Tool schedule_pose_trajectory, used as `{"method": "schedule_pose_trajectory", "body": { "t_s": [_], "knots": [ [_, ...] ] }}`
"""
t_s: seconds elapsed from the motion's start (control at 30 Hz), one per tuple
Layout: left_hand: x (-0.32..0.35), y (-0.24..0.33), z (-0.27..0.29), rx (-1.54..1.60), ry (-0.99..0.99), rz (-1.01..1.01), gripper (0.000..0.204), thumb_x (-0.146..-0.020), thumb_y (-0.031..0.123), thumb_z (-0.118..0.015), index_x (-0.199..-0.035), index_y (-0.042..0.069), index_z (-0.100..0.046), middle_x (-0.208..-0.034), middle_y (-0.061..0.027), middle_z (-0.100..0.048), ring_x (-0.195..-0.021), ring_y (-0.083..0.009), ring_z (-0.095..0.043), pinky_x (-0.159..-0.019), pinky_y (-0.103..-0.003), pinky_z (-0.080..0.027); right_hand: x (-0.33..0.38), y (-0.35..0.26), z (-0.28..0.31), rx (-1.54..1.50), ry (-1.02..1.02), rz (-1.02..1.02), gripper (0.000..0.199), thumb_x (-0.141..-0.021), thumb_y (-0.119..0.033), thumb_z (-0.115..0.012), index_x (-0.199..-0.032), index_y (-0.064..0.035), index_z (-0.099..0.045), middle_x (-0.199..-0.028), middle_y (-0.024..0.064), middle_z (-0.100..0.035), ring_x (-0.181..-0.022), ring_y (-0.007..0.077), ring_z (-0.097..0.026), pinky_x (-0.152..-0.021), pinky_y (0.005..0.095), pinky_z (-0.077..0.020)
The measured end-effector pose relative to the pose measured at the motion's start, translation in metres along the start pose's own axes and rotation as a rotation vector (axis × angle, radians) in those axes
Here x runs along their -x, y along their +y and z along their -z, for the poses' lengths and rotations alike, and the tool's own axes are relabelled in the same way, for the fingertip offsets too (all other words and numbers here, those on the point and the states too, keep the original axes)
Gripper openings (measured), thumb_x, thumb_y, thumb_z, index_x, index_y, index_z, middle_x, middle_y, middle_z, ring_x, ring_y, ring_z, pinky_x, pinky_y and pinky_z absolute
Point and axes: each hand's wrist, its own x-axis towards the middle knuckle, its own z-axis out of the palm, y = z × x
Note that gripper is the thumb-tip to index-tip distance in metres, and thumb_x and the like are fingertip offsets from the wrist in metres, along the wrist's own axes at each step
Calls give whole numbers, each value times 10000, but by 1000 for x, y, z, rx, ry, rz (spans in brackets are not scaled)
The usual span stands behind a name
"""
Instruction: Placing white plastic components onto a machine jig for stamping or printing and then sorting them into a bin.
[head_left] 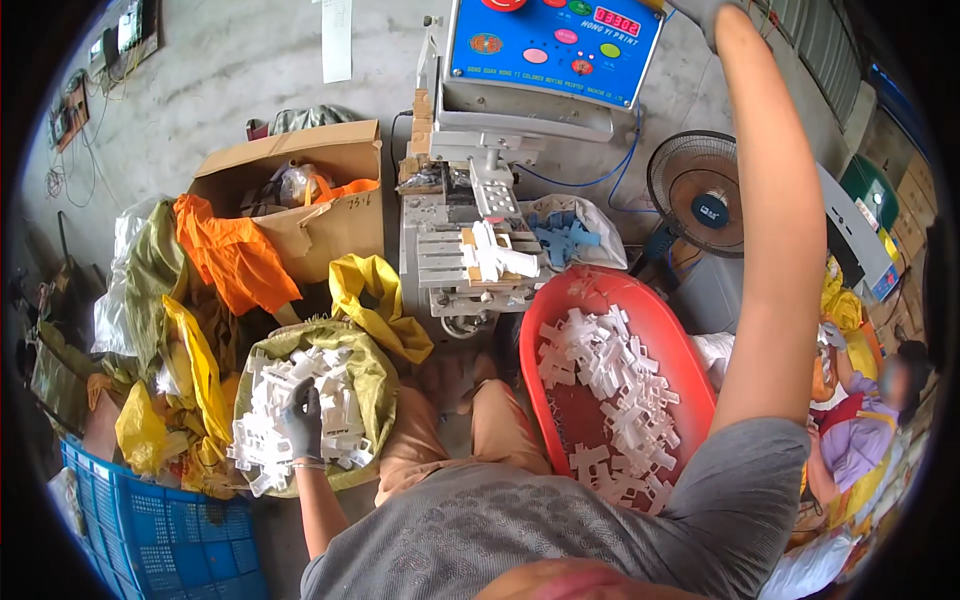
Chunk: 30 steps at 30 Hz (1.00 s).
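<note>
My left hand (301, 420), in a grey glove with darker fingertips, rests among white plastic parts (268, 425) heaped in an olive woven sack (378, 400). Its fingers look slightly apart, with no part plainly held. High at the right, my right hand (698, 14), also gloved, reaches to the upper corner of the machine's blue control panel (555, 50). The picture's edge cuts off its fingers. Below the panel, a white plastic part (490, 252) lies on the fixture of the printing machine (425, 245). Neither hand touches that part.
At my right stands a red tub (533, 375) holding many white parts. Behind it are a bag of blue pieces (568, 238) and a fan (700, 195). A cardboard box (335, 235), yellow and orange bags, and a blue crate (165, 540) crowd the left. Another person (860, 440) is at far right.
</note>
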Motion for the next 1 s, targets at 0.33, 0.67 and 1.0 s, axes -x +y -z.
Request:
{"method": "schedule_pose_trajectory", "body": {
  "t_s": [0.33, 0.67, 1.0],
  "knots": [
    [-10, 52, 21, -87, 1, -185, 213, -874, 103, -560, -1037, -2, -648, -938, -139, -685, -870, -214, -661, -769, -295, -493, 122, -90, 13, -356, 292, -184, 307, -826, -71, -632, -1097, 40, -539, -924, 80, -583, -898, 153, -565, -735, 224, -459],
    [-45, 197, -58, 368, -451, -452, 305, -872, 182, -594, -1097, -22, -605, -1026, -101, -660, -945, -158, -621, -840, -279, -467, 329, -59, -119, -655, -216, -75, 504, -785, -351, -715, -1100, 7, -554, -977, 32, -520, -773, 82, -498, -656, 211, -404],
    [-59, 265, -141, 968, -1030, -159, 586, -850, 271, -668, -1320, 22, -423, -1189, -56, -544, -1027, -138, -563, -861, -261, -479, 354, -19, -155, -908, -521, -134, 774, -712, -560, -700, -1142, 53, -503, -1006, 76, -575, -1050, 153, -510, -1015, 321, -322]
  ]
}}
